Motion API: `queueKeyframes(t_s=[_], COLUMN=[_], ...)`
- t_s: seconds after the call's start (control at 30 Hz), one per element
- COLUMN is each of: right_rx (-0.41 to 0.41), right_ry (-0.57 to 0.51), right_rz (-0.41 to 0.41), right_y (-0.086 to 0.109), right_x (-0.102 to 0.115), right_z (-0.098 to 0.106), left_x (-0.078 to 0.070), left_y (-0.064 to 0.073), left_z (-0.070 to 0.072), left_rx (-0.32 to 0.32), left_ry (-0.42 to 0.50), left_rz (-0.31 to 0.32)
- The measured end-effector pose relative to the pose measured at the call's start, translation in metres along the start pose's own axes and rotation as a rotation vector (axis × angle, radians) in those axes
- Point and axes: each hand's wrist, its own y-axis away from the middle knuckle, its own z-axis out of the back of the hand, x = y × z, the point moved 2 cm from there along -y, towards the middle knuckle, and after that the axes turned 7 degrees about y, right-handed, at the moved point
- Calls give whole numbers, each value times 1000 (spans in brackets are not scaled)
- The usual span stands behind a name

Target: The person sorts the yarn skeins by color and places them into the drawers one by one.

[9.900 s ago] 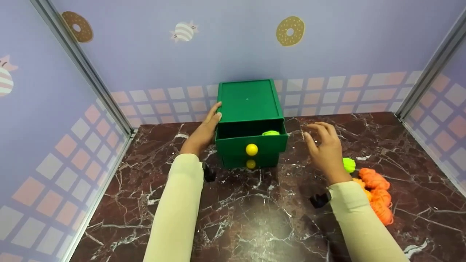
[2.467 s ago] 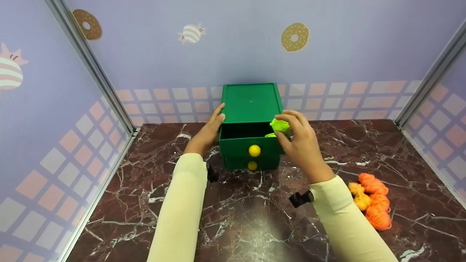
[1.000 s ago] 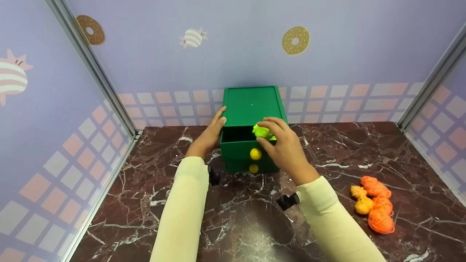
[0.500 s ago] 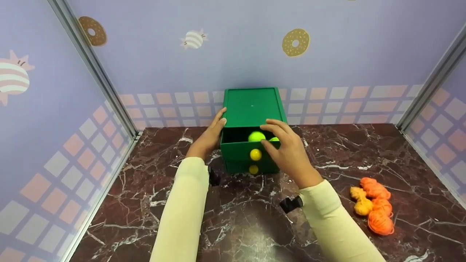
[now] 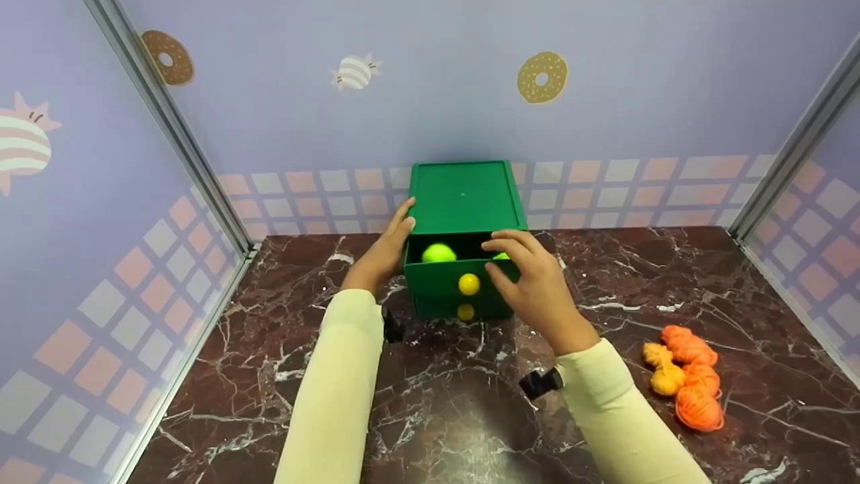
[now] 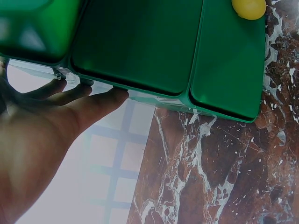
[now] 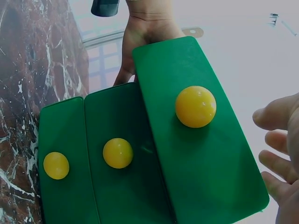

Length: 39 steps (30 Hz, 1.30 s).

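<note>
In the pulled-out top drawer (image 5: 433,275), left of the right hand (image 5: 539,286) and right of the left hand (image 5: 381,257): a rounded yellow-green ball (image 5: 439,253), surface texture lost to blur. Just beside the right thumb, in the same drawer, a second yellow-green bundle (image 5: 500,256), mostly hidden. Right hand at the drawer's right end, thumb and fingers well parted, nothing between them; contact with the rim impossible to tell. Left hand laid against the side of the green drawer unit (image 5: 463,195), fingers straight, grasping nothing.

Between the hands, smooth green walls, plastic by the look: boxy, flat-topped with a raised edge, three stacked fronts in the right wrist view, the top one jutting out. Left of the right thumb, on that top front, a round glossy yellow knob (image 5: 469,284); matching knobs on the lower fronts.

Well apart from the right hand, to its right and nearer the viewer: thin strands wound into plump orange skeins (image 5: 699,409), with a pinched yellow-orange skein (image 5: 667,380) touching on their left.

Beneath, a dark red-brown tabletop (image 5: 457,403), marble-patterned, white-veined, faintly shiny. Beyond the hands, a lilac wall (image 5: 437,121) printed with doughnuts, a striped sweet and pink and white squares; far to either side, a grey metal corner post (image 5: 173,128).
</note>
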Motion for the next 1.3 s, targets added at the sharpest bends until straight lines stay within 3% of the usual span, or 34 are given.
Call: queueKeyframes(t_s=[0.2, 0.47, 0.83, 1.3], right_rx=[-67, -117, -106, -102], right_ry=[7, 25, 17, 39], right_rz=[49, 100, 107, 111], right_y=[6, 14, 24, 30], right_x=[3, 4, 6, 10], right_z=[1, -2, -13, -28], left_x=[-2, -25, 0, 0], left_y=[3, 20, 2, 0], left_z=[1, -4, 1, 1], left_rx=[13, 44, 16, 6], left_ry=[-28, -12, 6, -44], left_rz=[5, 30, 12, -18])
